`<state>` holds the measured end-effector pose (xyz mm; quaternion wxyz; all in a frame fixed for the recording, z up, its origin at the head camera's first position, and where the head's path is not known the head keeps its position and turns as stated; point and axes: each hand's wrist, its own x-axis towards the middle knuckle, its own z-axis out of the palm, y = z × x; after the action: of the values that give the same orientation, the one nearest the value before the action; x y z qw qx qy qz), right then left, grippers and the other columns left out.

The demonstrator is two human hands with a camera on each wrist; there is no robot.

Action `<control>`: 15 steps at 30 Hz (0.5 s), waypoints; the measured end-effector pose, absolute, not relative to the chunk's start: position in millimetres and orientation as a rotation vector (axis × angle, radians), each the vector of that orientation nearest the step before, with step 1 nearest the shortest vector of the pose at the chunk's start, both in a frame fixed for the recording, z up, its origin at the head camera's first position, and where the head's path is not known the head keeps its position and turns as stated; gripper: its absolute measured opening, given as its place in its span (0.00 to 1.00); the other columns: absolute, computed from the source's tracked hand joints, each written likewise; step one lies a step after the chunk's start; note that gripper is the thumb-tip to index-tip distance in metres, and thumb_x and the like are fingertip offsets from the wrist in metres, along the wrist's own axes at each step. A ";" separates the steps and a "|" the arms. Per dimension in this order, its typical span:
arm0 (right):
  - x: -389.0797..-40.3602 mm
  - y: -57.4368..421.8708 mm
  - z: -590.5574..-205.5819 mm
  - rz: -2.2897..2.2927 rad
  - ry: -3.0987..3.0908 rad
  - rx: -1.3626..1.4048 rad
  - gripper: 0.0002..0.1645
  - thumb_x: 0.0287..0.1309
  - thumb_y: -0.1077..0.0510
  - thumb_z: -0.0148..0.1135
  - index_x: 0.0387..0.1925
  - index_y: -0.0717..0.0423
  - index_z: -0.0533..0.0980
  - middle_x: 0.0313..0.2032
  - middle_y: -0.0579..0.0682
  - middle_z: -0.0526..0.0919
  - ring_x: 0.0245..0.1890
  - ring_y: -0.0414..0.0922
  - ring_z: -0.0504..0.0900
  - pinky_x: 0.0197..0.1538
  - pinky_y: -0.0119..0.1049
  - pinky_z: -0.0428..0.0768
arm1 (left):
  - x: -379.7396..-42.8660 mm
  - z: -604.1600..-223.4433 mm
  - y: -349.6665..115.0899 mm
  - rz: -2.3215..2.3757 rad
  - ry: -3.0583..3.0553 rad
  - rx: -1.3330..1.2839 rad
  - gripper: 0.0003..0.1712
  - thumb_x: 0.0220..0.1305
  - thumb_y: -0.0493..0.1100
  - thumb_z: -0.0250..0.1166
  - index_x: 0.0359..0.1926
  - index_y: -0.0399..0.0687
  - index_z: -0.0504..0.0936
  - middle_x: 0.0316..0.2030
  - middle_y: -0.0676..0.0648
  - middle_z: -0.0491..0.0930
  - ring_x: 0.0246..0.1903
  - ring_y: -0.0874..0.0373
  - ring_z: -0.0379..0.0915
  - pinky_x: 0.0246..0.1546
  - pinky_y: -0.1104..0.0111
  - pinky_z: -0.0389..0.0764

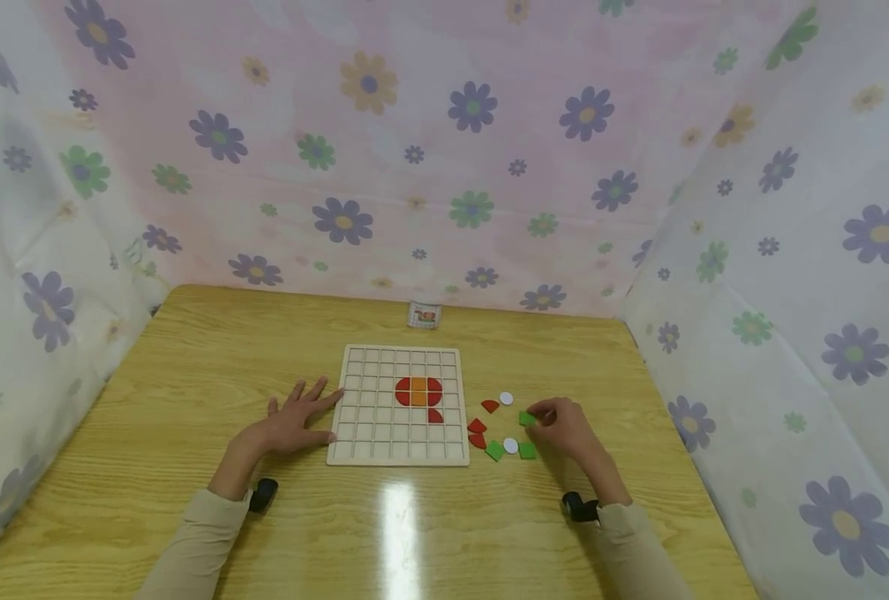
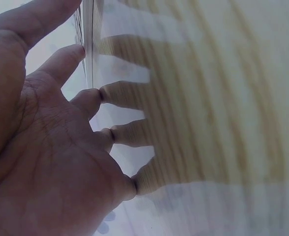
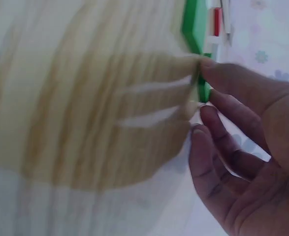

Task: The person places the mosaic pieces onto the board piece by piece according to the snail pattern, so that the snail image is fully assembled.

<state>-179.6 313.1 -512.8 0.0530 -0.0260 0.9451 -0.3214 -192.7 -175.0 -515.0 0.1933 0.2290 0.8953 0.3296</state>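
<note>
A wooden grid board (image 1: 362,458) lies flat on the table, with red and orange tiles (image 1: 418,392) set together in its cells and one red quarter-round tile (image 1: 435,415) just below them. My left hand (image 1: 290,425) rests spread on the table, thumb and index fingertip at the board's left edge; the left wrist view shows the palm (image 2: 50,137) and straight fingers. Right of the board, my right hand (image 1: 564,429) pinches a green square tile (image 1: 526,418) between thumb and fingers at table level. In the right wrist view that green tile (image 3: 204,88) is partly hidden by the thumb.
Loose red tiles (image 1: 477,426), green tiles (image 1: 526,451) and white round tiles (image 1: 506,399) lie between the board and my right hand. A small picture card (image 1: 424,315) sits at the table's back edge. Flower-patterned cloth (image 1: 414,167) hangs around the table (image 1: 264,533).
</note>
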 end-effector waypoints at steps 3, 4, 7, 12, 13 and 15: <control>-179.2 313.9 -511.8 -0.928 2.892 -0.119 0.12 0.56 0.64 0.73 0.43 0.64 0.86 0.39 0.56 0.87 0.37 0.47 0.82 0.42 0.43 0.82 | -191.3 -513.8 -174.7 0.924 2.508 0.636 0.45 0.71 0.53 0.65 0.79 0.42 0.56 0.79 0.29 0.37 0.75 0.23 0.21 0.60 0.20 0.25; -179.2 313.5 -511.3 -0.906 2.899 -0.135 0.12 0.57 0.64 0.74 0.43 0.63 0.86 0.39 0.55 0.86 0.37 0.47 0.82 0.42 0.44 0.81 | -191.0 -513.7 -174.8 0.921 2.510 0.636 0.45 0.71 0.53 0.65 0.79 0.42 0.56 0.79 0.29 0.37 0.75 0.23 0.21 0.60 0.20 0.25; -178.9 311.7 -509.6 -0.823 2.919 -0.221 0.11 0.58 0.64 0.73 0.43 0.63 0.85 0.39 0.54 0.84 0.37 0.48 0.80 0.42 0.45 0.80 | -191.0 -513.8 -174.7 0.922 2.511 0.640 0.45 0.71 0.53 0.65 0.79 0.42 0.56 0.79 0.28 0.37 0.75 0.23 0.21 0.60 0.20 0.25; -180.4 311.2 -508.8 -0.804 2.894 -0.284 0.11 0.60 0.63 0.72 0.44 0.62 0.83 0.40 0.53 0.84 0.38 0.47 0.80 0.43 0.45 0.80 | -191.8 -513.6 -174.7 0.927 2.507 0.639 0.45 0.71 0.53 0.65 0.79 0.42 0.56 0.79 0.28 0.37 0.75 0.23 0.21 0.60 0.20 0.25; -180.9 311.8 -508.9 -0.818 2.880 -0.291 0.11 0.60 0.63 0.71 0.44 0.62 0.83 0.40 0.53 0.84 0.38 0.46 0.81 0.43 0.44 0.81 | -191.8 -513.8 -174.7 0.928 2.506 0.638 0.45 0.71 0.53 0.65 0.79 0.42 0.56 0.79 0.28 0.37 0.75 0.23 0.21 0.60 0.20 0.25; -181.6 312.4 -509.0 -0.858 2.858 -0.297 0.11 0.60 0.63 0.71 0.44 0.62 0.82 0.39 0.52 0.85 0.37 0.44 0.81 0.42 0.41 0.81 | -191.5 -514.3 -175.0 0.928 2.507 0.636 0.45 0.70 0.53 0.66 0.79 0.42 0.57 0.79 0.28 0.37 0.75 0.23 0.21 0.60 0.20 0.25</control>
<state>-181.6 312.4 -509.0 0.0715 -0.0989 0.9506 -0.2854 -191.5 -175.0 -514.3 0.1956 0.2269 0.8947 0.3312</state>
